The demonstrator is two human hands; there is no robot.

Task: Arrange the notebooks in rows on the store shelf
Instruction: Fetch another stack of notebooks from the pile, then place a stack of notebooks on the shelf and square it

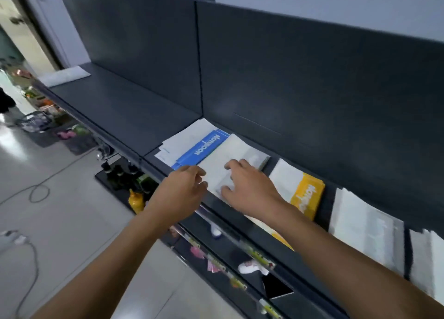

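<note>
Pile of white-covered notebooks (237,150) lies on the dark shelf (115,117), straight under your hands. Its long axis slants from the shelf's front lip toward the back panel, and its left side overlaps a blue notebook (206,148). Your right hand (249,186) rests on top, fingers spread and fairly straight. Your left hand (180,191) meets the pile's left edge with fingers curled; whether they pinch it is unclear. A yellow notebook (307,196) lies just right. Both hands are equally near for squaring the pile.
</note>
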